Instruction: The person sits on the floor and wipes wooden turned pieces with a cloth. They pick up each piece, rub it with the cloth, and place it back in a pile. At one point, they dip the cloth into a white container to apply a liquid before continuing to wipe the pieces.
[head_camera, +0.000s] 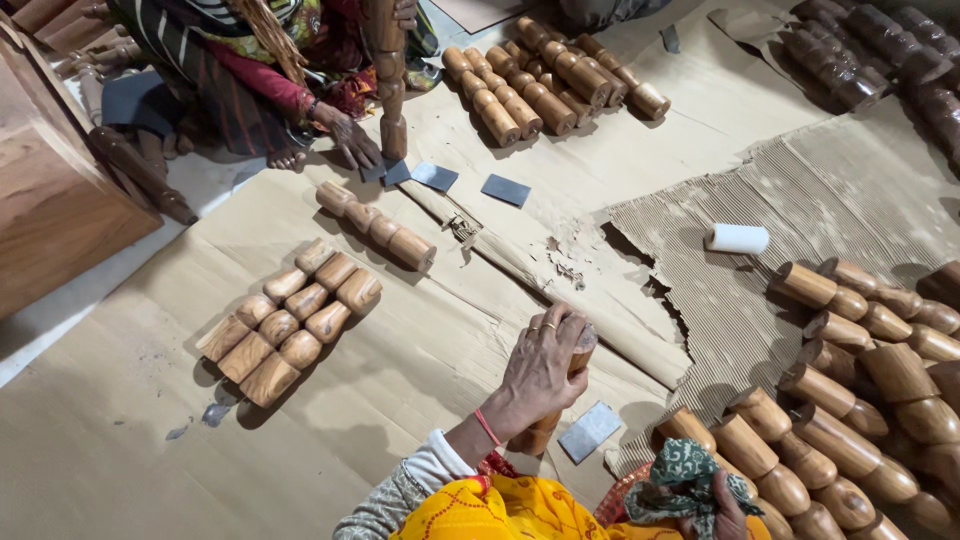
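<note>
My left hand (540, 372) is closed over the top of a turned wooden leg (538, 432) that stands upright on the cardboard (400, 400) in front of me. My right hand (728, 508) shows only partly at the bottom edge and grips a green patterned cloth (685, 472). A grey sandpaper sheet (590, 431) lies flat just right of the leg. A heap of several turned legs (860, 400) lies to the right of my right hand.
Three turned legs (290, 322) lie side by side at the left, and one more leg (376, 226) lies beyond them. Another person's hand (355, 140) presses sandpaper beside an upright leg (388, 70). More leg piles (545, 85) lie at the back, with a white roll (737, 238) on torn corrugated card.
</note>
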